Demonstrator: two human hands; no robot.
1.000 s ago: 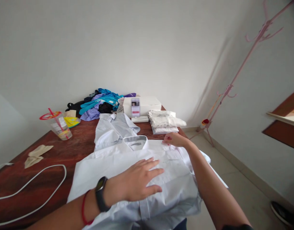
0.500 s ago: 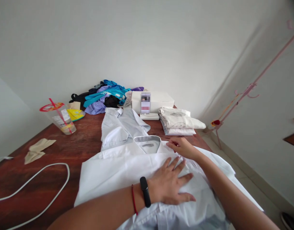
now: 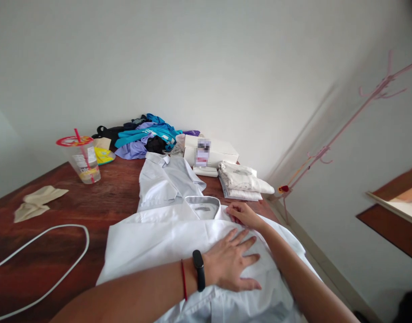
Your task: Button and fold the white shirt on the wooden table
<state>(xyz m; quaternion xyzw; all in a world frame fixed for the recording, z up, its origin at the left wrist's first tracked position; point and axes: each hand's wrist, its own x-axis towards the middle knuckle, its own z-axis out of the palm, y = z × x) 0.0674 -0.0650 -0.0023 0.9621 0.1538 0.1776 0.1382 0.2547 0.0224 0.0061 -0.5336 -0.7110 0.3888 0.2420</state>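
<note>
A white collared shirt (image 3: 148,237) is spread over the near part of the table, its collar pointing away from me. My left hand (image 3: 229,260), with a black band and a red string at the wrist, presses flat on the shirt's chest, fingers spread. Beyond it, my right hand (image 3: 244,215) is at the shoulder just right of the collar. Its fingers are curled and pinch the shirt's cloth there; the fingertips are partly hidden. A second white shirt (image 3: 168,179) lies behind the collar, partly covered by the first.
Folded white clothes (image 3: 241,181) are stacked at the right, near a white box (image 3: 219,150). A pile of blue and purple clothes (image 3: 145,137) is at the back. On the left are a plastic cup (image 3: 84,161), beige cloth (image 3: 37,202) and white cable (image 3: 86,242). A pink rack (image 3: 347,121) stands right.
The view has turned slightly to the right and up, so things sit a little farther left. Both hands stay at about the same places on the shirt.
</note>
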